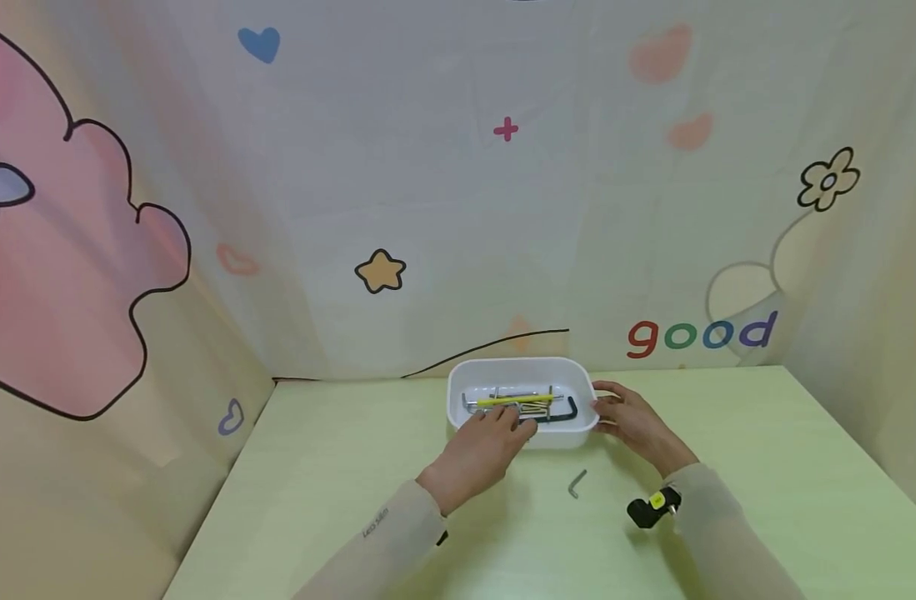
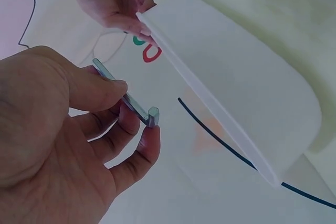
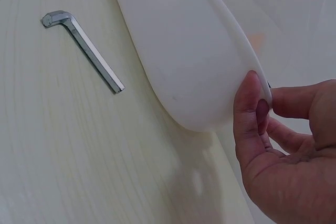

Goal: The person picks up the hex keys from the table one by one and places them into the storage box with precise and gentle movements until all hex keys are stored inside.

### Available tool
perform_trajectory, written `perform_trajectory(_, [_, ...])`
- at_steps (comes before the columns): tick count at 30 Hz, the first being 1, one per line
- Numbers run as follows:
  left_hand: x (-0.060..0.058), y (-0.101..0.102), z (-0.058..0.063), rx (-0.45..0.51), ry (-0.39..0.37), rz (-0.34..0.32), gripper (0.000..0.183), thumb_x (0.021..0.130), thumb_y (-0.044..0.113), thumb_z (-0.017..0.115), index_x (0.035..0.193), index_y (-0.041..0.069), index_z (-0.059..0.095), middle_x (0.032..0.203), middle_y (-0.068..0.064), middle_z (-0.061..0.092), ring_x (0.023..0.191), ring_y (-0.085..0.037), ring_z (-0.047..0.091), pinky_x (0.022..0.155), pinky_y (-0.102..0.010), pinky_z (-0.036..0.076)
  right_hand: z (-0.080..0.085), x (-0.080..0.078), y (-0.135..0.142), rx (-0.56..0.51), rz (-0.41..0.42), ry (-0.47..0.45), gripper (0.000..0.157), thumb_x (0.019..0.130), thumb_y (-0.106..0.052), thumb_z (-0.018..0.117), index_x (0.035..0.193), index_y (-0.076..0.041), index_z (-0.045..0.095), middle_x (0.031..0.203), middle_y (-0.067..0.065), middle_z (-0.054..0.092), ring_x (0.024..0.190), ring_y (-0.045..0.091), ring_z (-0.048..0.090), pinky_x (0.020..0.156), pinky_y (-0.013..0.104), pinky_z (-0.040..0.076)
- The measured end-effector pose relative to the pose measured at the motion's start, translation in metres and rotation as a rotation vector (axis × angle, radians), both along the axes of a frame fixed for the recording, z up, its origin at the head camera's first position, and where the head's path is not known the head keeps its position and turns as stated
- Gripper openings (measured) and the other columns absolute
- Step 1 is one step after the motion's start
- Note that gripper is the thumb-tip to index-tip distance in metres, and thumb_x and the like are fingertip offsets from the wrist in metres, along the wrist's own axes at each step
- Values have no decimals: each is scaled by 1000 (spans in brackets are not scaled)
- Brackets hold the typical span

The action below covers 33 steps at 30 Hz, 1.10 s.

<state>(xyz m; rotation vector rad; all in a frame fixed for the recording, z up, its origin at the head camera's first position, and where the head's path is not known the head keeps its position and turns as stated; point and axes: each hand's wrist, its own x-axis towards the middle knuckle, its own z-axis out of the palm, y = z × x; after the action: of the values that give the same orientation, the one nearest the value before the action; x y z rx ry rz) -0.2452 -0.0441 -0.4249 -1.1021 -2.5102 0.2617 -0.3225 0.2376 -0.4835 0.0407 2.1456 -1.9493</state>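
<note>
A white plastic bin (image 1: 558, 440) stands at the back of the table with several thin tools inside. Over its front rim reaches my left hand (image 1: 482, 454). In the left wrist view the thumb and fingers pinch a silver Allen key (image 2: 135, 107), its short bent end pointing away from the palm. My right hand (image 1: 638, 427) grips the bin's right end, thumb and fingers on either side of the rim in the right wrist view. Another silver Allen key (image 3: 89, 51) lies on the tabletop in front of the bin.
Inside the bin lie a yellow rod-like tool (image 1: 495, 401), a black bent key (image 1: 573, 408) and several metal pieces. The light green table (image 1: 337, 467) meets a printed curtain (image 1: 442, 183) behind the bin. A black device (image 1: 653, 507) is strapped to the right wrist.
</note>
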Motion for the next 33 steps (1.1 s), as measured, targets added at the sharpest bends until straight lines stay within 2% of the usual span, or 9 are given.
perform_trajectory(8, [-15, 2, 8, 1, -40, 25, 23, 99, 13, 55, 121, 19, 51, 104, 1, 55, 89, -15, 49, 70, -23, 45, 0, 0, 2, -14, 18, 10, 53, 101, -7, 48, 149, 1, 27, 118, 14, 55, 94, 18, 60, 80, 26, 56])
perform_trajectory(15, [-29, 6, 16, -9, -87, 51, 28, 98, 10, 55, 123, 21, 48, 104, 2, 54, 86, -15, 44, 69, -23, 42, -2, 0, 2, -11, 3, 6, 52, 101, -8, 48, 149, 0, 29, 122, 17, 54, 96, 20, 61, 81, 27, 57])
perform_trajectory(21, [-40, 9, 24, 11, -83, 43, 25, 98, 6, 51, 120, 19, 48, 99, 1, 52, 83, -15, 42, 65, -22, 38, -2, -2, 2, -4, -5, 13, 51, 101, -7, 47, 148, -1, 30, 123, 18, 53, 95, 19, 60, 81, 26, 56])
perform_trajectory(27, [-52, 12, 28, 17, -136, 73, 28, 99, 9, 53, 124, 20, 48, 105, 1, 54, 91, -15, 47, 71, -24, 43, 1, -2, 1, 6, 3, 23, 52, 101, -8, 47, 149, -1, 29, 123, 16, 53, 96, 18, 59, 81, 25, 56])
perform_trajectory(33, [-63, 12, 25, 3, -191, 85, 38, 94, 11, 62, 128, 19, 47, 113, -1, 56, 98, -17, 51, 78, -27, 48, -2, -3, 2, 1, -6, 4, 52, 101, -8, 47, 149, -1, 29, 123, 16, 53, 95, 18, 60, 81, 26, 57])
